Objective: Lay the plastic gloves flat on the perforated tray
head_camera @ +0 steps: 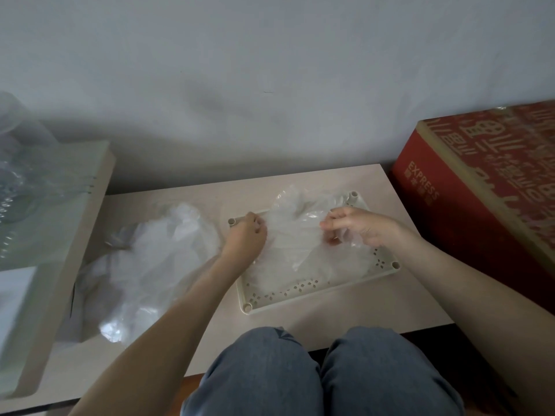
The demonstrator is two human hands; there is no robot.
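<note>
Red box on the right reads "EXPRESS" in white on its side; I can't read the gold characters on top. A loose pile of clear plastic sits left of the tray, with the left forearm crossing its edge. Knees in jeans cover the tabletop's near edge. The cream perforated tray is mid-tabletop, with crumpled plastic gloves on it hiding most holes. Left hand is at the tray's far-left corner, right hand over the right half. Both hands' fingers are curled, pinching the film.
</note>
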